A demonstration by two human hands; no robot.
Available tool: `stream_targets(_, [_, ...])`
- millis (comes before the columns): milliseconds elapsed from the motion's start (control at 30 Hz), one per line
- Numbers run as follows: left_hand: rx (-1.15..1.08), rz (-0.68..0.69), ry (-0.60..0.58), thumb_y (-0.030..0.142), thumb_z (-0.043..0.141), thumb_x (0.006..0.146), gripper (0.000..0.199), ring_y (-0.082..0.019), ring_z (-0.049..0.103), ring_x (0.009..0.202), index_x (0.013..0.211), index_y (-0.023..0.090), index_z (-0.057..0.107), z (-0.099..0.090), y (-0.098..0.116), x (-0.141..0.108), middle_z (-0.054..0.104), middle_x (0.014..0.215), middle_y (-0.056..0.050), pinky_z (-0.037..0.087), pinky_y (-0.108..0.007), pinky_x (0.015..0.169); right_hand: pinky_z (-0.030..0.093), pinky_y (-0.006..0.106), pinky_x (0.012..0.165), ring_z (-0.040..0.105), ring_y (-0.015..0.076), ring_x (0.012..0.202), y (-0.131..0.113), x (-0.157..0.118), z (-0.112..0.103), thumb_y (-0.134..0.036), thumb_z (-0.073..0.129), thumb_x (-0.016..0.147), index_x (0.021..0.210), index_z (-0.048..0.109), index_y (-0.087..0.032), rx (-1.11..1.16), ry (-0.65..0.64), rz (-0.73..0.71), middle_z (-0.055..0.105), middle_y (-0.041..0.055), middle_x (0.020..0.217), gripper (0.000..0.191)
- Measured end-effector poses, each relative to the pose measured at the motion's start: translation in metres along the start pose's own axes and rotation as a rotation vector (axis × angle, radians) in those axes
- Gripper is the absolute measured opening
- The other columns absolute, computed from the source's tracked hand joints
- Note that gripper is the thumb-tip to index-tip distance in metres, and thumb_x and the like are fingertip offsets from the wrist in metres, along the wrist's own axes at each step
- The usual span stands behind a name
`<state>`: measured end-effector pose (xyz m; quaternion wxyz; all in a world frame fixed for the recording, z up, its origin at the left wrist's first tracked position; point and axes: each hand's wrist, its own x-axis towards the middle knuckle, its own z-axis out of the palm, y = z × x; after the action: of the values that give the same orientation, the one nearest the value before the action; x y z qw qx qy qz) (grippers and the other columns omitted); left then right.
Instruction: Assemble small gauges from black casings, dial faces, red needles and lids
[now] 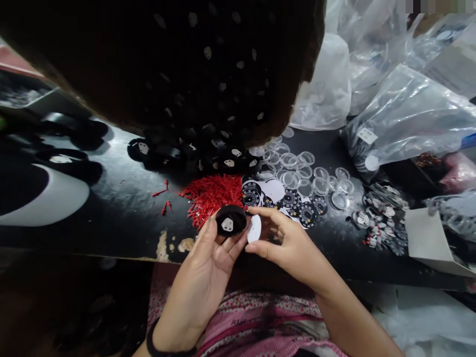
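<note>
My left hand [210, 265] is closed around a black round housing [240, 216], its open side facing me and a small pale part with dark holes inside. Beside it, my right hand [293, 243] pinches a white disc [254, 229] between thumb and fingers, close to the housing's right edge. A heap of thin red pointers [215, 191] lies just beyond my hands. Printed black dials [307, 214], some turned white side up, spread to the right of that heap. Clear plastic rings [312, 173] lie behind the dials.
A large dark container [238, 34] of black housings looms at the back, spilling onto the table [126, 218]. A white curved object [55, 196] stands left. To the right are mixed small parts [386, 213], a cardboard box [427, 238] and plastic bags [416, 119].
</note>
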<state>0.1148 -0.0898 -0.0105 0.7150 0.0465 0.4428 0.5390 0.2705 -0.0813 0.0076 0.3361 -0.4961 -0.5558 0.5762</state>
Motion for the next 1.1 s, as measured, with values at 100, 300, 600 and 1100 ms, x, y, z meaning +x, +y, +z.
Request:
stream_targets(100, [0.009,-0.016,-0.049,0.041,0.064,0.09,0.029,-0.024,0.064,0.12,0.113,0.023,0.069,-0.001,-0.003,0.0,0.071,0.124,-0.006,0.056,-0.031,0.097,0.055,0.031,0.086,0.068,0.0157,0.092,0.0,0.0,0.0,-0.025,0.075,0.08,0.121,0.06,-0.023,0.056,0.0,-0.011,0.071,0.0017,0.103,0.044])
stream_targets(300, [0.025,-0.007,-0.09,0.041,0.065,0.09,0.03,-0.022,0.064,0.12,0.113,0.023,0.071,0.0,-0.007,-0.005,0.072,0.123,-0.006,0.055,-0.033,0.1,0.049,0.026,0.07,0.06,0.0124,0.074,-0.001,0.002,0.004,-0.026,0.067,0.085,0.079,0.062,-0.02,-0.207,0.241,-0.08,0.065,-0.0012,0.08,0.01])
stream_targets(600, [0.112,0.042,-0.118,0.037,0.066,0.09,0.024,-0.017,0.069,0.101,0.109,0.025,0.074,-0.01,-0.001,-0.001,0.073,0.115,-0.003,0.059,-0.028,0.088,0.051,0.025,0.064,0.061,0.0129,0.073,0.002,-0.002,-0.008,-0.027,0.064,0.084,0.093,0.06,-0.02,-0.003,0.326,-0.012,0.063,-0.0004,0.082,0.012])
stream_targets(1100, [0.351,0.139,-0.183,0.039,0.069,0.088,0.021,-0.015,0.067,0.108,0.107,0.032,0.073,-0.012,-0.018,-0.009,0.072,0.115,0.003,0.055,-0.021,0.092,0.047,0.025,0.061,0.06,0.0112,0.062,-0.013,-0.005,0.007,-0.031,0.063,0.089,0.08,0.052,-0.022,-0.134,0.264,0.047,0.059,-0.0059,0.068,0.017])
